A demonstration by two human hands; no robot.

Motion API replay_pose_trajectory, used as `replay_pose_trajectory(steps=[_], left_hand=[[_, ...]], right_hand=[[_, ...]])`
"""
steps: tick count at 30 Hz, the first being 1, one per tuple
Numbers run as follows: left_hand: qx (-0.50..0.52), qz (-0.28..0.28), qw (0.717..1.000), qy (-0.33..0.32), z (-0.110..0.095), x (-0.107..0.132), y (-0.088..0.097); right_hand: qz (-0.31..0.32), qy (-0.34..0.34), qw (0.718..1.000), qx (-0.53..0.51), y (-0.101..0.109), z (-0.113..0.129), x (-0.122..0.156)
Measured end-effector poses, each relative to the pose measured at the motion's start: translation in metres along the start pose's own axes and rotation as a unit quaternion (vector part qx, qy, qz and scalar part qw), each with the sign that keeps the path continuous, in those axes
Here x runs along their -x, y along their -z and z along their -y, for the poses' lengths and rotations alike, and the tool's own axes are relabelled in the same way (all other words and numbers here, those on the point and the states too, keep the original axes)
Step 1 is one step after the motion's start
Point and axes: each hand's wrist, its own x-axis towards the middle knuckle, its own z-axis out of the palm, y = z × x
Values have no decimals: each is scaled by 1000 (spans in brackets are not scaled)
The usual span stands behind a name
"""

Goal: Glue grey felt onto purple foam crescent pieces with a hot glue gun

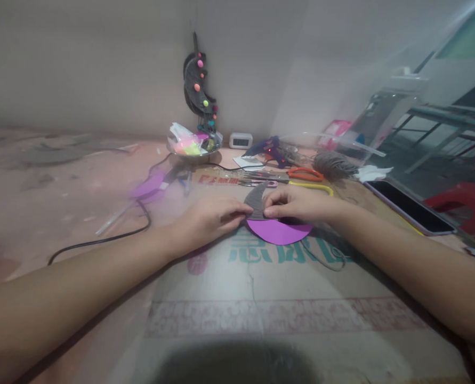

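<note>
A purple paper crescent (pixel 279 233), its upper part wound with grey yarn (pixel 256 201), lies low over the printed cardboard in the head view. My left hand (pixel 217 216) comes from the left, fingers closed together at the left edge of the wound part. From the right, my right hand (pixel 295 202) pinches the wound part with thumb and forefinger and hides part of the piece. A loose strand of yarn (pixel 329 268) trails to the right of the purple paper.
Behind the hands lie orange-handled scissors (pixel 306 174), yellow-handled scissors (pixel 313 186), a glue gun (pixel 275 152) and a grey yarn ball (pixel 335 164). A yarn-covered crescent decoration (pixel 199 88) stands near a bowl (pixel 193 153) and a small clock (pixel 241 141). A phone (pixel 411 208) lies right.
</note>
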Motion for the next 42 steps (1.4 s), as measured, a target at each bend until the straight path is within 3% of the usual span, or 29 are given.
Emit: replay_pose_trajectory(steps=[11,33,36,42], left_hand=[[34,36,998,44,-6,-1,5],[-43,-9,999,-16,2,3,-2],[-17,1,1000,11,-2,2,1],[160,15,974,159,-9,-2,7]], right_hand=[[0,11,1000,-2,-1,3,1],[-13,12,1000,10,-5,6,1],[-11,12,1000,17,-6,8,1],[-32,29,999,-19,-9,12,1]])
